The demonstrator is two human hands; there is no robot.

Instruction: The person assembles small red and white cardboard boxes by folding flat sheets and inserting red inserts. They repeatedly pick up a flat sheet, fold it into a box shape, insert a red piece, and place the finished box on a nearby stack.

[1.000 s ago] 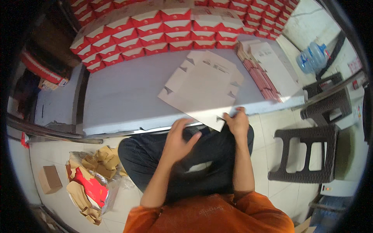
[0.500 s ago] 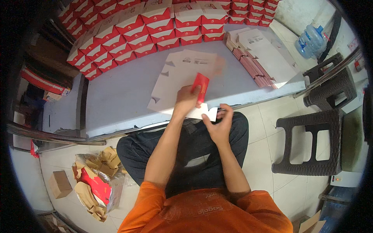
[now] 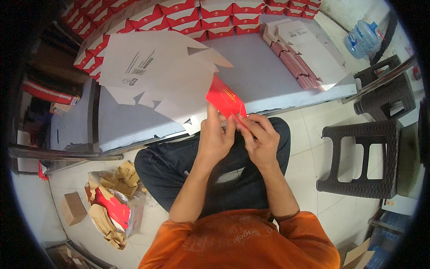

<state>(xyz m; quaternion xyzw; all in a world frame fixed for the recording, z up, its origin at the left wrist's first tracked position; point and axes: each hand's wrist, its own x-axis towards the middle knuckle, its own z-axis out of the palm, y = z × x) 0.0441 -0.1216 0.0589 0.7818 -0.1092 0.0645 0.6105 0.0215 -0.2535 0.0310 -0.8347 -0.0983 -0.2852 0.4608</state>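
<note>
I hold a large flat die-cut cardboard box blank [image 3: 165, 71], white on the side facing me, raised over the grey table [image 3: 268, 80]. One flap [image 3: 225, 99] is folded toward me and shows its red printed face. My left hand [image 3: 216, 134] pinches the blank at the base of that red flap. My right hand [image 3: 261, 139] grips the flap's lower right edge, fingers curled on it. Both hands sit close together above my lap.
Rows of folded red-and-white boxes [image 3: 210, 15] line the table's far edge. A stack of flat blanks [image 3: 300, 49] lies at the table's right. Dark plastic stools [image 3: 363, 157] stand on the right, a water jug [image 3: 363, 38] beyond. A bag of paper scraps [image 3: 112, 206] lies on the left floor.
The blank has been lifted off the table and swung up and left. A red flap has been folded over, and both hands have closed on it.
</note>
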